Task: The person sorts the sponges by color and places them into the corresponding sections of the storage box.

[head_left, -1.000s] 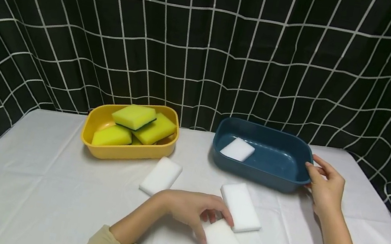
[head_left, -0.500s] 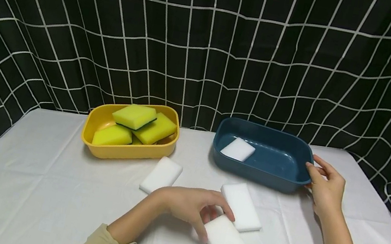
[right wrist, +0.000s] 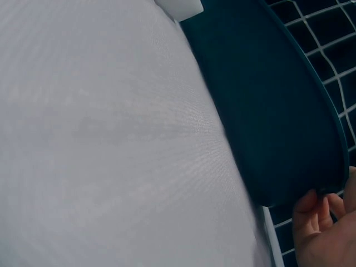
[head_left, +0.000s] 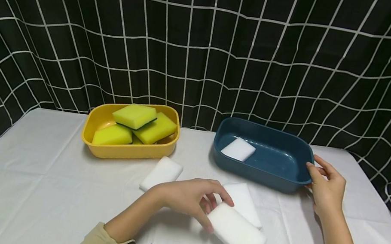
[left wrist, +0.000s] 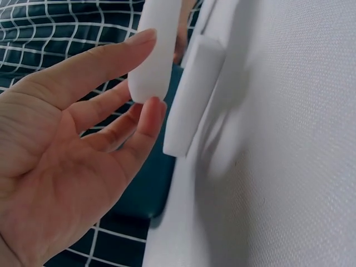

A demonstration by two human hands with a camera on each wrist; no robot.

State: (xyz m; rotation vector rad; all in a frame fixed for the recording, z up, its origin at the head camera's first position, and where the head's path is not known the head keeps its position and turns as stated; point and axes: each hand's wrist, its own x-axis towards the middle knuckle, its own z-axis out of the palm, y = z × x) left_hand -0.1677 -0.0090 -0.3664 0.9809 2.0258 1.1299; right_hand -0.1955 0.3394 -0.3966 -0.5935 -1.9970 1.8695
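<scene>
White plain-faced block (head_left: pixel 236 234) in left fingers (left wrist: pixel 149 122)

White cloth (head_left: pixel 32 180) spans the lower frame, bearing a yellow tub (head_left: pixel 131 154) centre-left, a blue tub (head_left: pixel 249 173) centre-right, a white block (head_left: pixel 162 174) below centre and a part-hidden second block (head_left: pixel 242 199), apparently flat, farther right.

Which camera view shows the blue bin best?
The head view shows the blue bin almost whole, inside included. The left wrist view catches part of its outside beyond the left hand; the right wrist view, one outer side, cut off at the top.
</scene>
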